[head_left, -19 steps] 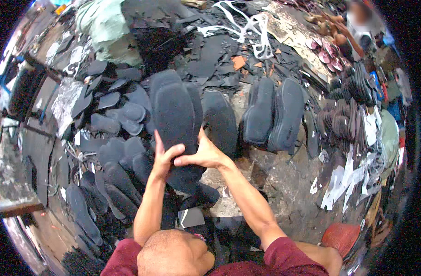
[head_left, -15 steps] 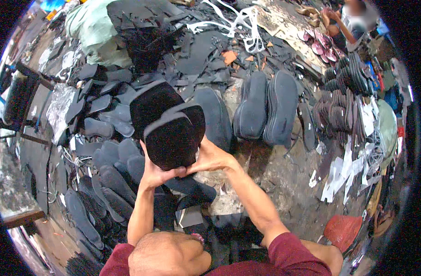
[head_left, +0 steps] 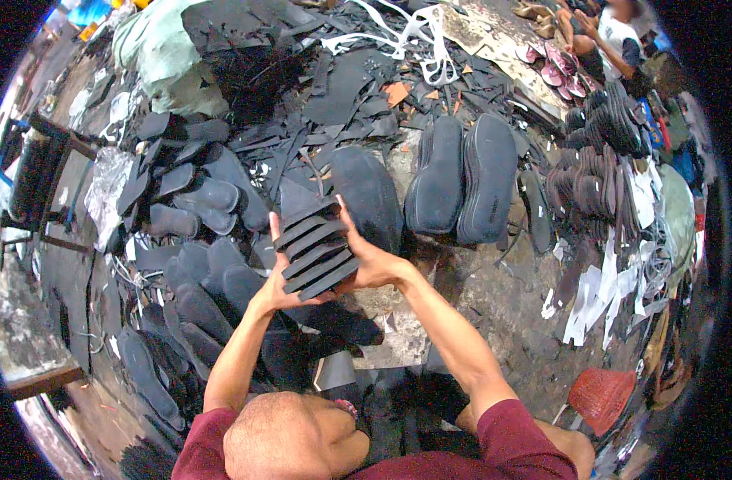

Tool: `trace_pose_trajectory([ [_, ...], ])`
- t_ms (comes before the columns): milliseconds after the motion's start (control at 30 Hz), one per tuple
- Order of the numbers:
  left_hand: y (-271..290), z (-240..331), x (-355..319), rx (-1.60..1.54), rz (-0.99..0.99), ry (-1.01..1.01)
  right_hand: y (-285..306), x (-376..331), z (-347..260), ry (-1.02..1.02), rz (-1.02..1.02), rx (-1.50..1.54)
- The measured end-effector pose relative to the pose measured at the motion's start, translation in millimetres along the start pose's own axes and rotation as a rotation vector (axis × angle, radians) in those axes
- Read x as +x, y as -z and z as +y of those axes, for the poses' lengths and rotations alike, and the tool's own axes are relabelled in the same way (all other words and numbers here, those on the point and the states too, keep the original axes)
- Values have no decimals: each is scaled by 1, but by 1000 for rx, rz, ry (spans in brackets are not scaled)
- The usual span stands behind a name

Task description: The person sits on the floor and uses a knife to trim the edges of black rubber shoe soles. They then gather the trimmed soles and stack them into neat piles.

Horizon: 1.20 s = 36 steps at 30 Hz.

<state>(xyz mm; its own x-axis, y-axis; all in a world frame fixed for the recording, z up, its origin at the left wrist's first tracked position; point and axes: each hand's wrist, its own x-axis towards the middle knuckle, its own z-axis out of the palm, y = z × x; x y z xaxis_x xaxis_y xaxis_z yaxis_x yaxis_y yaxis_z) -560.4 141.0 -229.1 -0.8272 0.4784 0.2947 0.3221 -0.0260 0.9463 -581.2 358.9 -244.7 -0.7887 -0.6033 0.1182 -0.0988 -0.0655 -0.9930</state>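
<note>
A stack of several black rubber shoe soles (head_left: 316, 250) is held up on edge between both hands, above the floor. My left hand (head_left: 275, 282) presses its left side, fingers pointing up. My right hand (head_left: 370, 258) presses its right side. Loose black soles (head_left: 198, 276) lie spread on the floor just left of and below my hands. A larger dark sole (head_left: 370, 196) lies flat right behind the stack.
Two upright stacks of dark soles (head_left: 462, 180) stand to the right. Black rubber scraps and white straps (head_left: 414, 28) cover the floor behind. A red woven basket (head_left: 602, 396) sits lower right. Another person (head_left: 610, 36) sits at the far upper right beside pink sandals.
The soles lay flat on the floor under my hands; now I have lifted them, turned them on edge, and squeezed them into a stack between both hands.
</note>
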Motion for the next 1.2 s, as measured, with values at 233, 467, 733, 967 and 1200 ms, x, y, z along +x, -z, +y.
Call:
trace_pose_trajectory([
  [233,-43,36,22,-506,179,60,-14,-26,-76,222,324,-477],
  [467,-135,73,101,-645,123,-73,10,-142,-164,-235,1354,-925],
  [733,-154,25,60,-810,178,307,107,-319,-9,-1100,1490,-903],
  [967,-123,-7,26,-592,327,555,115,-400,-7,-900,1451,287],
  [1200,46,-76,49,-279,1462,287,99,-254,-115,-129,1966,-1150],
])
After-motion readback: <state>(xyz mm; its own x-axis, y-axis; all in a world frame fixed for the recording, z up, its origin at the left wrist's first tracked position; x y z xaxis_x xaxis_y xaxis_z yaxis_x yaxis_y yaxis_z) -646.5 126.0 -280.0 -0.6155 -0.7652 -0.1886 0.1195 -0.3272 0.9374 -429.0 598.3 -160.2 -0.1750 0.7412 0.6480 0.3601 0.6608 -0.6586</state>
